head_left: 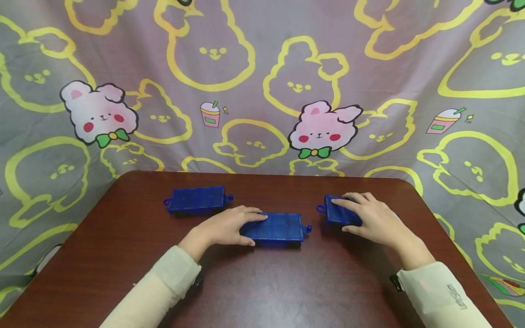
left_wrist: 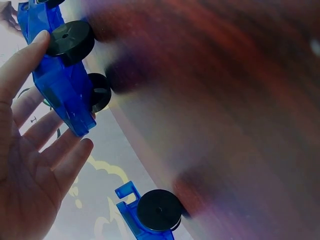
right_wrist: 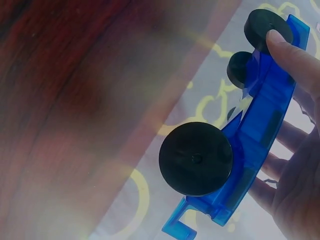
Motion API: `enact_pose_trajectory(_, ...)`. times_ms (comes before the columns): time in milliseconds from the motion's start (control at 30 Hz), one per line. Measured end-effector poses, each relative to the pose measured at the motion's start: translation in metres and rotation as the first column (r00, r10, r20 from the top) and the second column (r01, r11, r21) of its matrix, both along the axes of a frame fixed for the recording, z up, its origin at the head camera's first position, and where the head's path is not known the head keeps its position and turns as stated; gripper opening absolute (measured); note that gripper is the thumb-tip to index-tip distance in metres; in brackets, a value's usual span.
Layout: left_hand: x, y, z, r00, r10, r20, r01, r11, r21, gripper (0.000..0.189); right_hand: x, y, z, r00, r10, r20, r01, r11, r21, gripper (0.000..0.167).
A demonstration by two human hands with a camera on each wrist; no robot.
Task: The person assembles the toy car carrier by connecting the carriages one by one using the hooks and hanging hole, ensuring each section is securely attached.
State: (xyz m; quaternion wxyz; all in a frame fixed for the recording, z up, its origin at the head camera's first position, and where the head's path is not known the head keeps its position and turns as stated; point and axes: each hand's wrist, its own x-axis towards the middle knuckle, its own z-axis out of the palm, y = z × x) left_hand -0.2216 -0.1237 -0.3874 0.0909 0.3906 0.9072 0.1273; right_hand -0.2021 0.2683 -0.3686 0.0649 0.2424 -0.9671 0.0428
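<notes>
My left hand holds the left end of the middle blue toy wagon, thumb along its near side and fingers over the far side. A hook sticks out of that wagon's right end. On the right, my right hand grips another blue toy wagon across its width and covers much of it; its ring end points left towards the hook. In the right wrist view, the thumb presses by a black wheel of this wagon. The left wrist view shows black wheels under the middle wagon.
A third blue wagon stands at the back left of the brown table, ring to the left and hook to the right. Behind the table hangs a grey curtain with cartoon prints.
</notes>
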Motion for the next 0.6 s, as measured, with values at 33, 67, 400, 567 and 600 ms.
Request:
enact_pose_trajectory(33, 0.0, 0.0, 0.0, 1.0, 0.0, 0.001, 0.0, 1.0, 0.0, 0.069, 0.001, 0.0, 0.0, 1.0, 0.003, -0.004, -0.003, 1.0, -0.001, 0.072)
enact_pose_trajectory(67, 0.0, 0.0, 0.0, 1.0, 0.0, 0.0, 0.0, 1.0, 0.001, 0.069, 0.002, -0.001, 0.001, 1.0, 0.005, -0.008, -0.005, 1.0, -0.002, 0.072)
enact_pose_trajectory(400, 0.0, 0.0, 0.0, 1.0, 0.001, 0.005, -0.001, 1.0, 0.002, 0.069, 0.01, -0.004, -0.003, 1.0, 0.02, -0.014, -0.02, 1.0, -0.008, 0.073)
enact_pose_trajectory(567, 0.001, 0.001, 0.001, 1.0, 0.002, 0.009, -0.002, 1.0, 0.001, 0.068, 0.015, -0.006, -0.005, 1.0, 0.026, -0.011, -0.026, 1.0, -0.017, 0.072)
enact_pose_trajectory(600, 0.001, 0.001, 0.001, 1.0, 0.002, 0.01, -0.002, 1.0, 0.001, 0.068, 0.015, -0.007, -0.005, 1.0, 0.028, -0.012, -0.029, 0.999, -0.019, 0.072)
